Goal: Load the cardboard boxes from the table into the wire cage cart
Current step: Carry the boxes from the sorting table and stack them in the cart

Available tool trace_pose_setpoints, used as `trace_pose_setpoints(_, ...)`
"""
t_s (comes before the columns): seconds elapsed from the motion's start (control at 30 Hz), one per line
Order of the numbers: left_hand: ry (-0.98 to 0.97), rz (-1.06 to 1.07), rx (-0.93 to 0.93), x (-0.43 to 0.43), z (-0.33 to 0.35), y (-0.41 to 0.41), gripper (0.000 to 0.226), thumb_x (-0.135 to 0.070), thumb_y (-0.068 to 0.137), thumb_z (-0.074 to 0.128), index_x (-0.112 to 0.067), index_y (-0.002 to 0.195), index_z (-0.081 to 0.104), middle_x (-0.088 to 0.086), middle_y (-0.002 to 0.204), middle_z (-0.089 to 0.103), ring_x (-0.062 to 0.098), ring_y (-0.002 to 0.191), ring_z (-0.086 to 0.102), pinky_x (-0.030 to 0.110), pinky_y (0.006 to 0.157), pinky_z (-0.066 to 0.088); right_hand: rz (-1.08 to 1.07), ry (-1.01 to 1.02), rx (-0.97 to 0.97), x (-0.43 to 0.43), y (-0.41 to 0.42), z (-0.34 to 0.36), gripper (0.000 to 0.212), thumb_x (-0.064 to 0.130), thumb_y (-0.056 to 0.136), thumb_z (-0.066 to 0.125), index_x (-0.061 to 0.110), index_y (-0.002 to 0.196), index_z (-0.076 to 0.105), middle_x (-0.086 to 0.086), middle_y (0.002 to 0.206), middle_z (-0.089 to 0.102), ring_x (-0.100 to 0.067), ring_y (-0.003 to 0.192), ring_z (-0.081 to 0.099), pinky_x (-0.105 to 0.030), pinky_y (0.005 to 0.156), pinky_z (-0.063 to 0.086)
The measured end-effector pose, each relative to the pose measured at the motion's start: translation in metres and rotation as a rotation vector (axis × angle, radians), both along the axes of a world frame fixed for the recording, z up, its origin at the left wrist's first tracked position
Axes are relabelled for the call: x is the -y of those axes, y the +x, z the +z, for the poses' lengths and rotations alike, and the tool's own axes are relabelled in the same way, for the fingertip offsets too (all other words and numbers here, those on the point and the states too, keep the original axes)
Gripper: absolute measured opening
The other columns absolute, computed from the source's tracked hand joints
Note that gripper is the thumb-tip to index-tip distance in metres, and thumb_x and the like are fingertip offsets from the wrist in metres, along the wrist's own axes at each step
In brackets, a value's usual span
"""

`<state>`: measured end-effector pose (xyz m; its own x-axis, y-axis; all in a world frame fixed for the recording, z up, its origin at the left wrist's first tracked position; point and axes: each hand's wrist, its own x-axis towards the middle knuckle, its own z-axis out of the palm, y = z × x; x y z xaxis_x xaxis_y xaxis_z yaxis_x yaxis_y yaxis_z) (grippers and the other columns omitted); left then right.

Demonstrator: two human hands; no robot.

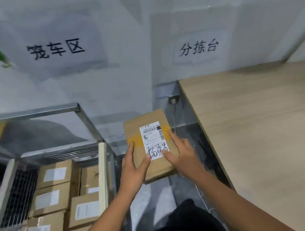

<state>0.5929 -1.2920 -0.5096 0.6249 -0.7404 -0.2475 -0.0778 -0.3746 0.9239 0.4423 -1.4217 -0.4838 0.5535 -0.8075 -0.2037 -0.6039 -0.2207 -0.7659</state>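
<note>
Now in hand: flat brown cardboard box point(154, 167) with white shipping label point(153, 140) and yellow tape point(134, 142), held above the grey floor point(153, 200), between the metal wire cage cart point(104, 168) and the pale wood-grain worktop point(263, 131).
Left hand point(133, 167): fingers clamped on the box's left edge, thumb on top.
Right hand point(180, 154): fingers clamped on its right edge, thumb on the label.
Cart: at left, holding stacked labelled cardboard boxes point(51, 199).
Worktop: at right, against the wall.
Wall point(133, 70): white, with two paper signs point(55, 49) in black characters.
</note>
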Motion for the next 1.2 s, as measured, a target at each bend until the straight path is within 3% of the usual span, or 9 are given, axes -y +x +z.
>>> trace_pose_setpoints(0.3, 0.026, 0.645, -0.095, -0.145, -0.011, 0.096, 0.076, -0.057, 0.092, 0.066, -0.061, 0.152, 0.019, -0.004, 0.158, 0.034, 0.004, 0.131, 0.036, 0.031, 0.108, 0.031, 0.648, 0.058, -0.099, -0.083, 0.194, -0.002, 0.075, 0.068, 0.09, 0.055, 0.064, 0.15, 0.011, 0.004, 0.14, 0.037, -0.02, 0.137, 0.038, -0.043, 0.112, 0.036)
trace_pose_setpoints(0.43, 0.02, 0.851, -0.245, -0.167, -0.029, 0.13, 0.08, -0.08, 0.078, 0.054, -0.078, 0.142, 0.006, -0.013, 0.148, 0.048, 0.019, 0.127, 0.053, 0.042, 0.105, 0.045, 0.819, 0.062, -0.198, -0.097, 0.279, -0.011, 0.076, 0.067, 0.087, 0.058, 0.065, 0.149, 0.015, 0.002, 0.149, 0.033, -0.022, 0.141, 0.033, -0.044, 0.114, 0.034)
trace_pose_setpoints(0.5, 0.012, 0.919, -0.266, -0.172, -0.042, 0.153, 0.089, -0.086, 0.074, 0.052, -0.069, 0.148, 0.007, -0.011, 0.152, 0.048, 0.025, 0.13, 0.056, 0.05, 0.107, 0.047, 0.966, -0.018, -0.232, -0.102, 0.322, -0.022, 0.078, 0.059, 0.091, 0.06, 0.054, 0.155, 0.016, 0.0, 0.155, 0.034, -0.026, 0.142, 0.032, -0.045, 0.112, 0.032)
trace_pose_setpoints(0.6, -0.036, 1.029, -0.317, -0.172, -0.061, 0.186, 0.097, -0.08, 0.075, 0.057, -0.053, 0.157, 0.013, -0.024, 0.152, 0.04, 0.013, 0.139, 0.047, 0.039, 0.111, 0.04, 1.156, -0.075, -0.312, -0.104, 0.38, -0.047, 0.082, 0.058, 0.094, 0.058, 0.049, 0.158, 0.007, -0.006, 0.158, 0.035, -0.032, 0.142, 0.035, -0.048, 0.112, 0.035)
trace_pose_setpoints(0.67, -0.036, 1.087, -0.37, -0.169, -0.076, 0.207, 0.096, -0.075, 0.077, 0.059, -0.05, 0.158, 0.014, -0.025, 0.157, 0.031, 0.01, 0.145, 0.038, 0.036, 0.115, 0.034, 1.224, -0.05, -0.36, -0.102, 0.411, -0.066, 0.083, 0.061, 0.093, 0.056, 0.051, 0.157, 0.004, -0.007, 0.159, 0.034, -0.031, 0.144, 0.036, -0.05, 0.114, 0.036)
trace_pose_setpoints(0.77, -0.078, 1.181, -0.535, -0.16, -0.102, 0.229, 0.09, -0.067, 0.081, 0.064, -0.057, 0.155, 0.015, -0.007, 0.158, 0.044, 0.019, 0.136, 0.054, 0.046, 0.113, 0.044, 1.308, -0.02, -0.424, -0.097, 0.449, -0.098, 0.076, 0.06, 0.096, 0.054, 0.05, 0.157, 0.01, -0.007, 0.16, 0.032, -0.03, 0.147, 0.031, -0.047, 0.118, 0.032)
trace_pose_setpoints(0.87, -0.132, 1.25, -0.626, -0.147, -0.129, 0.243, 0.084, -0.048, 0.094, 0.067, -0.047, 0.16, 0.015, -0.018, 0.149, 0.053, 0.001, 0.115, 0.066, 0.024, 0.09, 0.053, 1.358, -0.007, -0.483, -0.091, 0.471, -0.133, 0.071, 0.059, 0.096, 0.05, 0.052, 0.156, 0.014, -0.011, 0.158, 0.034, -0.034, 0.147, 0.03, -0.047, 0.116, 0.03)
trace_pose_setpoints(0.97, -0.047, 1.262, -0.61, -0.135, -0.158, 0.247, 0.082, -0.044, 0.097, 0.065, -0.043, 0.161, 0.014, -0.015, 0.162, 0.032, 0.008, 0.137, 0.044, 0.027, 0.101, 0.037, 1.393, -0.019, -0.559, -0.085, 0.482, -0.167, 0.072, 0.066, 0.088, 0.048, 0.055, 0.153, 0.017, -0.016, 0.156, 0.034, -0.035, 0.144, 0.036, -0.046, 0.113, 0.033)
trace_pose_setpoints(1.2, 0.076, 1.31, -0.624, -0.114, -0.259, 0.253, 0.086, -0.033, 0.098, 0.064, -0.037, 0.163, 0.009, -0.007, 0.165, 0.032, 0.017, 0.143, 0.043, 0.023, 0.103, 0.036, 1.446, -0.005, -0.672, -0.076, 0.502, -0.255, 0.078, 0.062, 0.092, 0.057, 0.047, 0.157, 0.014, -0.013, 0.166, 0.024, -0.036, 0.149, 0.031, -0.052, 0.119, 0.031)
